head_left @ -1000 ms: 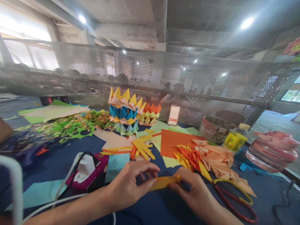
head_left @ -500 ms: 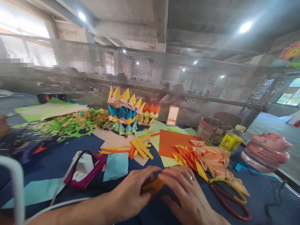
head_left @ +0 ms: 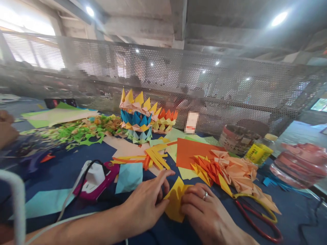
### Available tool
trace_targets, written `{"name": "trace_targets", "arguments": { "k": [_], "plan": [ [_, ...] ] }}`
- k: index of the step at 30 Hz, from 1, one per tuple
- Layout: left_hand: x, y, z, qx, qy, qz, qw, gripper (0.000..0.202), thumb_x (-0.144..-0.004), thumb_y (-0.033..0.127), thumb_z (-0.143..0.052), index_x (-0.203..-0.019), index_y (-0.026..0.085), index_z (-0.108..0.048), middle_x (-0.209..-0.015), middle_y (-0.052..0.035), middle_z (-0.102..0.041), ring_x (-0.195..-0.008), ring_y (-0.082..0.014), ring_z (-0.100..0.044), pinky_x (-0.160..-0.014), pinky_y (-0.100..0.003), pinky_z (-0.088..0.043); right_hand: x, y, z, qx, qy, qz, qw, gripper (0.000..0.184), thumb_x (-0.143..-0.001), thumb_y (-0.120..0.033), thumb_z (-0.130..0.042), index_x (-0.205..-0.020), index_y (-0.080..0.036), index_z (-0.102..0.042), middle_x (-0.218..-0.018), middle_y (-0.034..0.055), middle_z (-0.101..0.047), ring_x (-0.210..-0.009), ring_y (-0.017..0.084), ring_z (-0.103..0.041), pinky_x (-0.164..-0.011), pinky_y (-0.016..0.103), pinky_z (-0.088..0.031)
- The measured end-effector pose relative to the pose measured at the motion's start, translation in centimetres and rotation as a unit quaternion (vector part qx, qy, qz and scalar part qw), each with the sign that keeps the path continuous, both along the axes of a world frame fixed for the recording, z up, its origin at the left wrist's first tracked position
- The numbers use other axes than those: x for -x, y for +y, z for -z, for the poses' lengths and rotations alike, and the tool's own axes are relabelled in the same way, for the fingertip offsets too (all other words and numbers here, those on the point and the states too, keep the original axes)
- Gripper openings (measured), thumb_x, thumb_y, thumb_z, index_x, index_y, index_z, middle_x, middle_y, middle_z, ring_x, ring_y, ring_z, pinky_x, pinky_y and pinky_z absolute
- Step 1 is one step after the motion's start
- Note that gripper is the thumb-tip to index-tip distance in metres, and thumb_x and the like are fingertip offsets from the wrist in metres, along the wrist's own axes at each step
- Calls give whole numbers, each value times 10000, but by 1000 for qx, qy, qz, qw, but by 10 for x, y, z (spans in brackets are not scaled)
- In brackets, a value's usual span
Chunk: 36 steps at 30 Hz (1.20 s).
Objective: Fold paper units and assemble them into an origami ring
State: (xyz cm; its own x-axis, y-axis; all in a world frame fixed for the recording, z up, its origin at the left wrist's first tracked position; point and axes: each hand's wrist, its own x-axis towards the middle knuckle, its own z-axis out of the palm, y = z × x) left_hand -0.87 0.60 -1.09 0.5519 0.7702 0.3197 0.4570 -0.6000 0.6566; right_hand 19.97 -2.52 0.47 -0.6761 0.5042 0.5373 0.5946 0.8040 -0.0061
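Note:
Bright yellow folded paper (head_left: 175,200) is between my hands at the front of the blue-covered table. My right hand (head_left: 204,211), wearing a ring, has its fingers curled over the paper's right side and grips it. My left hand (head_left: 146,200) is at the paper's left edge, index finger stretched out and thumb tip against or just beside the edge. Its fingers are apart. Right of my right hand lie scissors (head_left: 255,217) with red and yellow handles. Beyond it is a pile of folded orange and yellow paper pieces (head_left: 208,170).
Folded paper crowns (head_left: 136,117) stand at the back beside green paper scraps (head_left: 87,131). A purple power strip (head_left: 98,185) with cables lies left, behind a white bar (head_left: 19,207). A bottle (head_left: 260,149) and pink jug (head_left: 301,166) stand right. Another person's hand (head_left: 7,127) is at far left.
My hands have moved apart, with my left fingers opening off the paper. The yellow paper, mostly covered before, now shows broadly. The view has shifted slightly.

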Motion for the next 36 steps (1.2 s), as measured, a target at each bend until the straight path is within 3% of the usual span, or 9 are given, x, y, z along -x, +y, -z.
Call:
{"name": "trace_targets", "arguments": {
  "k": [2, 4, 7, 10, 16, 21, 25, 31, 36],
  "plan": [
    [2, -2, -5, -51, 29, 15, 998, 615, -729, 45, -514, -1279, 278, -366, -1160, -37, -518, -975, -182, -534, -864, -330, -437, 0, 0, -1, 29, -14, -1, 999, 213, -889, -80, -417, -801, -192, -575, -803, 15, -643, -847, 152, -540, -852, 302, -388],
    [3, -4, -10, -93, 48, 59, 993, 504, -725, 10, -484, -1165, 255, -495, -1243, -46, -480, -1142, -216, -452, -972, -371, -366, -1, 1, -3, 57, -26, 1, 998, 212, -888, -74, -410, -793, -184, -564, -796, 21, -634, -830, 156, -531, -835, 308, -396],
    [4, -4, -13, -116, 49, 134, 983, 332, -725, -25, -443, -905, 206, -600, -1067, -23, -597, -1007, -179, -535, -927, -340, -381, -5, 2, -6, 98, -44, -4, 994, 209, -890, -83, -405, -780, -178, -555, -788, 26, -621, -805, 159, -525, -809, 319, -400],
    [3, -3, -7, -134, 34, 165, 977, 272, -702, -24, -455, -791, 182, -608, -889, -11, -654, -837, -156, -575, -827, -311, -416, -7, 3, -9, 133, -52, 1, 990, 215, -889, -79, -405, -783, -179, -563, -804, 31, -617, -827, 166, -530, -816, 332, -393],
    [5, -4, 1, -178, 14, 166, 970, 296, -700, -16, -458, -814, 188, -639, -910, -23, -673, -810, -162, -587, -744, -288, -448, -7, 3, -15, 189, -43, -1, 981, 157, -842, -60, -486, -812, -177, -587, -836, 23, -625, -866, 161, -535, -831, 317, -384],
    [8, -4, 2, -183, 31, 184, 965, 282, -684, 8, -481, -806, 197, -651, -907, -19, -676, -797, -163, -605, -729, -288, -467, -10, 5, -13, 253, -7, -9, 967, 37, -835, -172, -597, -800, -181, -603, -830, 15, -642, -841, 154, -541, -788, 301, -391],
    [10, -4, 0, -173, 48, 196, 964, 284, -680, 33, -492, -829, 209, -659, -932, -11, -675, -812, -165, -618, -726, -288, -479, -11, 9, -7, 287, 32, -14, 957, 73, -840, -220, -629, -776, -187, -615, -838, 0, -661, -846, 137, -556, -794, 288, -390],
    [9, -7, -10, -165, 50, 191, 966, 315, -704, 17, -442, -853, 189, -660, -917, -37, -682, -818, -172, -638, -741, -294, -499, -2, 6, -1, 293, 74, 68, 951, 139, -785, -203, -692, -703, -181, -582, -783, -10, -628, -787, 135, -550, -737, 273, -415],
    [9, -8, -10, -130, 51, 196, 971, 359, -677, -3, -426, -889, 184, -648, -904, -28, -694, -848, -177, -641, -795, -295, -502, 4, 2, 3, 266, 102, 111, 952, 153, -771, -148, -685, -697, -187, -556, -751, -10, -596, -779, 154, -537, -719, 283, -421]
  ]
}}
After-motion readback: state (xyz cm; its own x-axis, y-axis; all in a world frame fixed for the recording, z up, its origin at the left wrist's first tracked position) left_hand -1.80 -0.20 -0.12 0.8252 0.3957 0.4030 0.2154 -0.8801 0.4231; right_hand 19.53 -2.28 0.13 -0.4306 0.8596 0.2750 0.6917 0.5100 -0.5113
